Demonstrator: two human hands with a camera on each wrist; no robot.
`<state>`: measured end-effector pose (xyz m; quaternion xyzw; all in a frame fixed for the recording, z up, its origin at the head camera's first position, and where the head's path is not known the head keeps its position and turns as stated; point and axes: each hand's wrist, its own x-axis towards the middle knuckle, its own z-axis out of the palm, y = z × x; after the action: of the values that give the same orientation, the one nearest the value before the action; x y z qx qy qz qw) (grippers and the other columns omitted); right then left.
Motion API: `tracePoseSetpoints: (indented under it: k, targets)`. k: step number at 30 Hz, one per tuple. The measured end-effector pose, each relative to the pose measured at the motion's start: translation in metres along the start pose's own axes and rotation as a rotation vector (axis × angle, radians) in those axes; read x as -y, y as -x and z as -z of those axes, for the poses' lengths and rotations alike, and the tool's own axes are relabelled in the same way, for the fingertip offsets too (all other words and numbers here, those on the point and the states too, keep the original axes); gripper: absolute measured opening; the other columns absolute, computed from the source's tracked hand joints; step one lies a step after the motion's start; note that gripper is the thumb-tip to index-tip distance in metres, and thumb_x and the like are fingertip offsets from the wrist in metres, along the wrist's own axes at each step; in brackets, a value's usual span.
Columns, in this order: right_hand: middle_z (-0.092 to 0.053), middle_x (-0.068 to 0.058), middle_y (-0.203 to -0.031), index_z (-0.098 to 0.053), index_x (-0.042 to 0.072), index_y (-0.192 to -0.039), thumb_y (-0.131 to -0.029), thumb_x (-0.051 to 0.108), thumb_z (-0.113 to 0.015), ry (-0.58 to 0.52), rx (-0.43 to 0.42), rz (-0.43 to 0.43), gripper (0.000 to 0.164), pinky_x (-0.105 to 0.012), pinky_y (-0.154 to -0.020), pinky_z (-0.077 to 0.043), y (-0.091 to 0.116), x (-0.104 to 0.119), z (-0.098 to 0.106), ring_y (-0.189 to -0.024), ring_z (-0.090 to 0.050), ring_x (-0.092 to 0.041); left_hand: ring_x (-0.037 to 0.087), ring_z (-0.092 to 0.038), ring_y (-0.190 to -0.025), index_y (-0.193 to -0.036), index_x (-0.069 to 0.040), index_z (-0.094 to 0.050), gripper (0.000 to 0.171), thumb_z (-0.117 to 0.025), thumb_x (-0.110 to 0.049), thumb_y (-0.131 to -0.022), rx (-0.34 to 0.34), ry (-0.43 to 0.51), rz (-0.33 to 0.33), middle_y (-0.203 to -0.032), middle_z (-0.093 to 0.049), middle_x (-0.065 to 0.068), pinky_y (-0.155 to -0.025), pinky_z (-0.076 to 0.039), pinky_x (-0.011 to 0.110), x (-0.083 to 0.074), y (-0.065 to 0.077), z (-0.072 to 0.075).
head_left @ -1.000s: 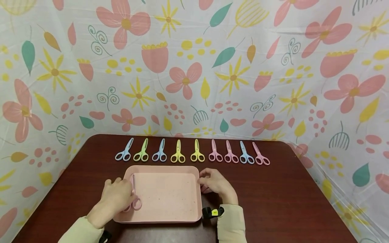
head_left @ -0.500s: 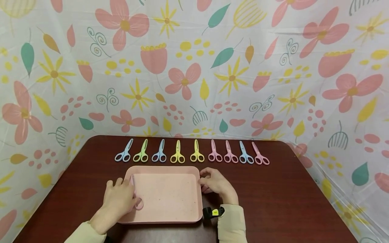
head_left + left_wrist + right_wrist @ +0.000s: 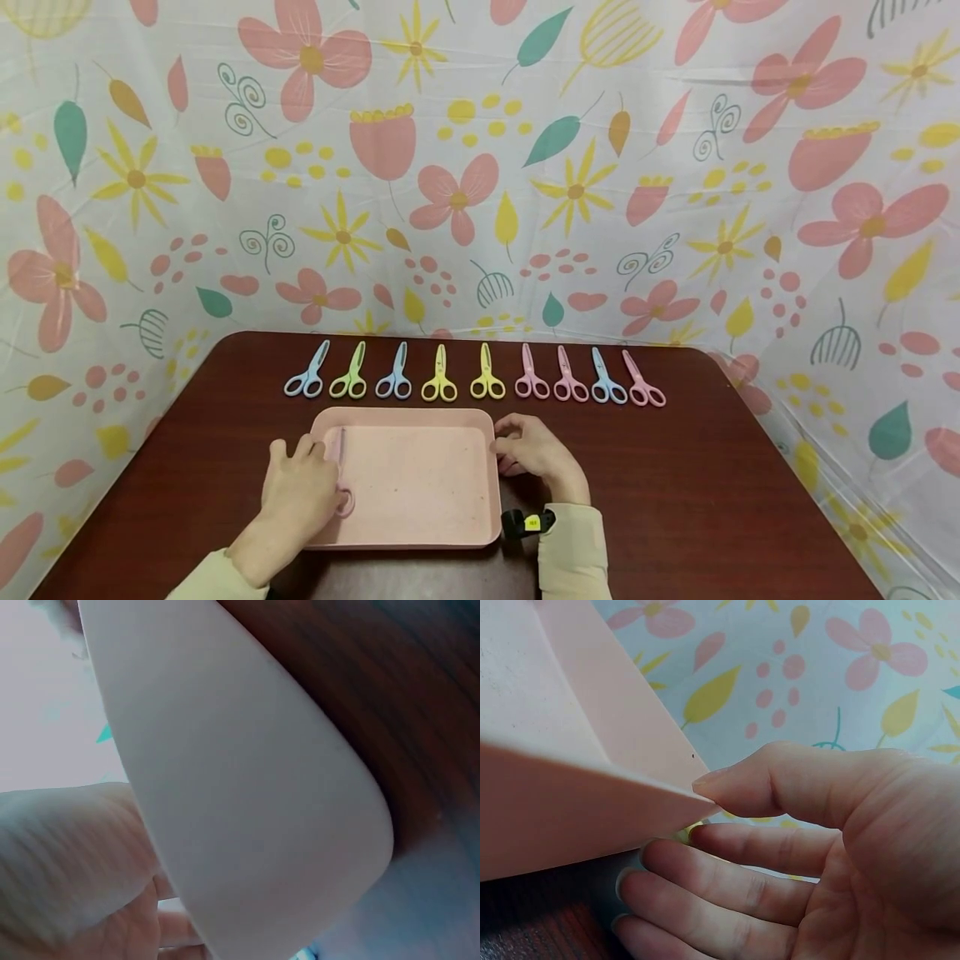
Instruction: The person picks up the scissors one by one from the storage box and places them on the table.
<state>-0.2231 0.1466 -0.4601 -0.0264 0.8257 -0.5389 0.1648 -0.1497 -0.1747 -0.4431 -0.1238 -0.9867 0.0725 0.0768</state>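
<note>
A pale pink tray (image 3: 412, 479) lies on the table in the head view. My left hand (image 3: 296, 492) reaches over its left side and holds a pair of pink scissors (image 3: 346, 502) by the handles inside the tray. The blades point away from me, and part of the handles is covered by the hand. In the left wrist view the tray's outer wall (image 3: 240, 780) hides most of the left fingers. At the opposite side my right hand (image 3: 536, 454) pinches the tray's rim. The right wrist view shows its thumb (image 3: 742, 780) at the rim and the fingers below.
Several scissors stand in a row along the table's far edge, among them blue scissors (image 3: 303, 382), green scissors (image 3: 348, 383), yellow scissors (image 3: 439, 385) and pink scissors (image 3: 531, 383). Behind the dark brown table (image 3: 675, 500) hangs a flowered curtain (image 3: 465, 275).
My left hand has shifted a little to the right inside the tray, and the pink scissors have moved with it. The right hand stays at the rim.
</note>
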Motion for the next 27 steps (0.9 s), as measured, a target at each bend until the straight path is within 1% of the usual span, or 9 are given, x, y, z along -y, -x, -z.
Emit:
tracePoseSetpoints:
  k: [2, 9, 11, 14, 21, 27]
  targets:
    - [-0.065, -0.011, -0.078, -0.058, -0.004, -0.116, -0.086, 0.007, -0.067, -0.004, 0.003, 0.000, 0.033, -0.041, -0.065, -0.056, -0.0007, -0.0008, 0.0002, -0.066, -0.066, -0.030, 0.028, -0.046, -0.087, -0.066, -0.012, -0.065, 0.033, -0.080, -0.040, -0.072, -0.001, 0.011, -0.009, -0.074, -0.051, 0.007, -0.074, -0.029, 0.052, -0.0005, -0.0002, -0.0003]
    - [-0.066, -0.010, -0.076, -0.059, -0.006, -0.111, -0.086, 0.006, -0.066, -0.009, 0.014, 0.004, 0.029, -0.041, -0.065, -0.056, -0.0021, -0.0021, 0.0005, -0.065, -0.067, -0.029, 0.026, -0.048, -0.080, -0.062, -0.013, -0.058, 0.027, -0.076, -0.029, -0.073, 0.021, 0.097, -0.019, -0.067, -0.050, 0.005, -0.073, -0.028, 0.051, -0.0017, -0.0024, -0.0010]
    - [-0.065, -0.010, -0.076, -0.059, -0.006, -0.110, -0.086, 0.006, -0.066, -0.009, 0.015, 0.003, 0.028, -0.041, -0.065, -0.056, -0.0020, -0.0020, 0.0006, -0.065, -0.066, -0.029, 0.026, -0.049, -0.078, -0.061, -0.013, -0.056, 0.027, -0.075, -0.028, -0.073, 0.016, 0.112, -0.026, -0.065, -0.050, 0.005, -0.072, -0.028, 0.051, -0.0018, -0.0027, -0.0015]
    - [-0.065, -0.010, -0.074, -0.060, -0.006, -0.110, -0.086, 0.006, -0.065, -0.010, 0.015, 0.001, 0.027, -0.041, -0.065, -0.056, -0.0020, -0.0017, 0.0005, -0.064, -0.066, -0.028, 0.026, -0.050, -0.076, -0.060, -0.014, -0.055, 0.029, -0.076, -0.029, -0.071, 0.013, 0.122, -0.033, -0.065, -0.051, 0.005, -0.071, -0.029, 0.051, -0.0019, -0.0025, -0.0012]
    - [-0.065, -0.009, -0.074, -0.060, -0.006, -0.109, -0.086, 0.006, -0.065, -0.003, 0.011, 0.005, 0.026, -0.040, -0.065, -0.056, -0.0017, -0.0007, 0.0004, -0.065, -0.066, -0.028, 0.029, -0.052, -0.076, -0.062, -0.015, -0.052, 0.034, -0.079, -0.032, -0.072, 0.075, 0.151, -0.025, -0.066, -0.053, 0.005, -0.072, -0.030, 0.051, -0.0018, -0.0020, 0.0013]
    - [-0.065, -0.010, -0.075, -0.060, -0.006, -0.109, -0.086, 0.007, -0.066, -0.001, 0.008, 0.004, 0.027, -0.041, -0.064, -0.056, -0.0021, -0.0017, 0.0002, -0.065, -0.067, -0.029, 0.027, -0.051, -0.074, -0.060, -0.016, -0.050, 0.033, -0.078, -0.031, -0.070, 0.097, 0.172, -0.002, -0.067, -0.052, 0.003, -0.072, -0.031, 0.051, -0.0013, -0.0038, 0.0019]
